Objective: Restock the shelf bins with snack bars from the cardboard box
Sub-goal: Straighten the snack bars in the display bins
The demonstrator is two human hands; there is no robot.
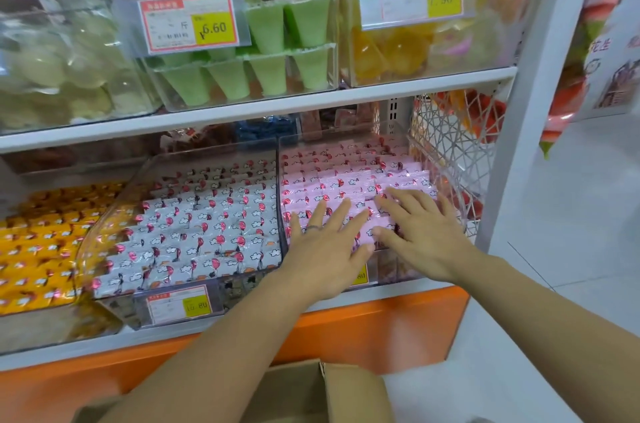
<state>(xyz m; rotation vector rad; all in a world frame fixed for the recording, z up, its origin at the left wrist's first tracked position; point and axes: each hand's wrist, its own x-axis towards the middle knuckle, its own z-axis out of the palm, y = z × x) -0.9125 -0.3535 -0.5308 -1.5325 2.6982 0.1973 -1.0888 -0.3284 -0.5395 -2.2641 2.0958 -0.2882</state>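
Pink-wrapped snack bars (349, 176) fill the clear bin (398, 278) at the right end of the lower shelf. My left hand (325, 249) lies flat on the front rows of these bars, fingers straight and spread, a ring on one finger. My right hand (420, 232) presses flat on the bars beside it, fingers spread toward the left. Neither hand holds anything. The cardboard box (322, 391) stands open on the floor below my arms; its contents are hidden.
A clear bin of white-wrapped bars (197, 225) sits to the left, then yellow-wrapped bars (38, 249). The upper shelf (263, 109) holds bins of green cups (273, 41) and yellow jellies. A white wire side panel (450, 145) closes the shelf's right end. An orange base (381, 325) runs below.
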